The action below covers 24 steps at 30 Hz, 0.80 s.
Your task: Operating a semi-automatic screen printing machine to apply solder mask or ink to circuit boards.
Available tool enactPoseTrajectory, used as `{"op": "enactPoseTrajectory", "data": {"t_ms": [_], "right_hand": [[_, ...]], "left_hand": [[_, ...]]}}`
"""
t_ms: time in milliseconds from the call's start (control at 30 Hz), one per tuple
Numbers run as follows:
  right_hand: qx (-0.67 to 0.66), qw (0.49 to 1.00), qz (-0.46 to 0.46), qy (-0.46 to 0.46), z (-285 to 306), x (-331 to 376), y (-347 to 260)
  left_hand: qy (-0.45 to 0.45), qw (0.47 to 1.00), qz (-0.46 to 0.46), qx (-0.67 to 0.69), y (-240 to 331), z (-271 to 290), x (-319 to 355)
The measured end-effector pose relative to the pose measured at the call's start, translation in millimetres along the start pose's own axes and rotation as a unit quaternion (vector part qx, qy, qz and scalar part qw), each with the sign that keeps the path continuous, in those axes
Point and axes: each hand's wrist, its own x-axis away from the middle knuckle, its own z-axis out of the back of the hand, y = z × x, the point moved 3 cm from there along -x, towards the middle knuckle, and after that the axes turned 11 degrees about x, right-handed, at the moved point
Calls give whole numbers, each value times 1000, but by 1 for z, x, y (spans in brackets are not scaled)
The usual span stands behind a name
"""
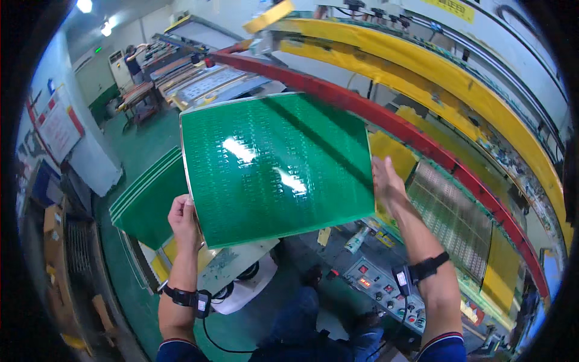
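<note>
I hold a large, glossy green printed circuit panel [274,166] up in front of me, tilted toward the camera. My left hand [184,220] grips its lower left edge, thumb on the front face. My right hand [387,184] presses flat along its right edge, fingers spread behind the rim. Both wrists wear black bands with small devices. Below and to the left lies a stack of similar green panels [145,202] on a stand.
A machine with a red frame bar [386,120] and yellow frame [458,84] stands ahead and right, holding a mesh screen [449,211]. A control box with buttons [377,283] sits below. Another person [132,60] works at far benches. Green floor lies to the left.
</note>
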Motion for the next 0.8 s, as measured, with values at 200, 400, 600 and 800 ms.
{"op": "enactPoseTrajectory", "data": {"t_ms": [200,400,600,800], "right_hand": [[-86,995,33,-42,-81,92,-24],[76,967,243,-13,-152,143,0],[378,873,298,75,-190,168,-14],[649,644,405,-6,-228,143,0]], "left_hand": [[-6,975,12,-222,74,78,38],[-4,955,111,-276,116,151,86],[70,965,-108,-227,118,176,129],[-66,561,-193,-802,105,194,149]]}}
